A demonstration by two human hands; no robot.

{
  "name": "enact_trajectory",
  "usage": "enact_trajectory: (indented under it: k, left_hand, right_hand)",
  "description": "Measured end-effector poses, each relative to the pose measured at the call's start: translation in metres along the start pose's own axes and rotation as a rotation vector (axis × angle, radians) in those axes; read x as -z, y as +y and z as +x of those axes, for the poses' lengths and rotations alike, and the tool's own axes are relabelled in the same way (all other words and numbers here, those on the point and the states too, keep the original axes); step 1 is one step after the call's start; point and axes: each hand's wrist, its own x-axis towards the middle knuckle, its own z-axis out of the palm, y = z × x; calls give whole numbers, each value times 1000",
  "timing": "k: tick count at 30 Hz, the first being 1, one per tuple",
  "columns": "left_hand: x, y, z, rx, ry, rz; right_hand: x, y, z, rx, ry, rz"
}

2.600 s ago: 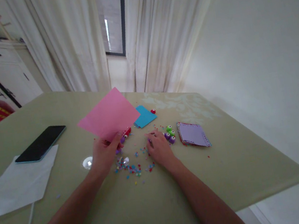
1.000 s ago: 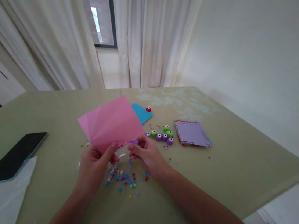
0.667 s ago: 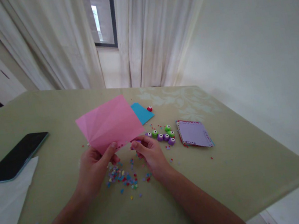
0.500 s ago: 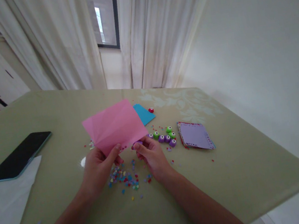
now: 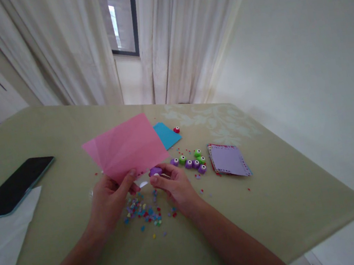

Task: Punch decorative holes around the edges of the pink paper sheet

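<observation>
My left hand (image 5: 109, 199) is closed on the lower edge of a pink sheet of paper (image 5: 126, 146), thumb on top. The sheet is tilted up above the table, with a few small holes along its lower edge. My right hand (image 5: 174, 185) grips a small purple paper punch (image 5: 155, 171) between thumb and fingers, at the sheet's lower right edge. Whether the paper sits inside its slot I cannot tell. Beneath the hands lies a scatter of tiny coloured paper cut-outs (image 5: 145, 211). Several purple punches (image 5: 188, 164) and green punches (image 5: 197, 153) stand right of my right hand.
A stack of paper squares (image 5: 229, 160) with punched borders lies at the right. Blue paper (image 5: 167, 134) and a red punch (image 5: 176, 130) are behind the pink sheet. On the left, a phone (image 5: 15, 186) rests partly on white paper (image 5: 11, 243).
The purple punch shows more now, and my right fingers have shifted on it, lifting slightly. The pink sheet has tilted a little. The whole view has shifted slightly.
</observation>
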Motion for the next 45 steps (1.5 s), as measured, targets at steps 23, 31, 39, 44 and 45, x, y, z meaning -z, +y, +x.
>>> enact_trajectory:
  k: [23, 31, 39, 44, 45]
  left_hand:
    - [3, -5, 1, 32, -125, 50]
    - [3, -7, 1, 38, -110, 41]
    - [4, -15, 4, 30, -132, 62]
    - [3, -11, 3, 47, -158, 65]
    - [3, -10, 3, 46, -159, 65]
  right_hand:
    - [4, 7, 6, 14, 63, 27]
    - [1, 4, 4, 48, 27, 68]
    - [-1, -4, 3, -11, 85, 139]
    - [0, -4, 2, -15, 81, 119]
    - [1, -4, 3, -14, 79, 110]
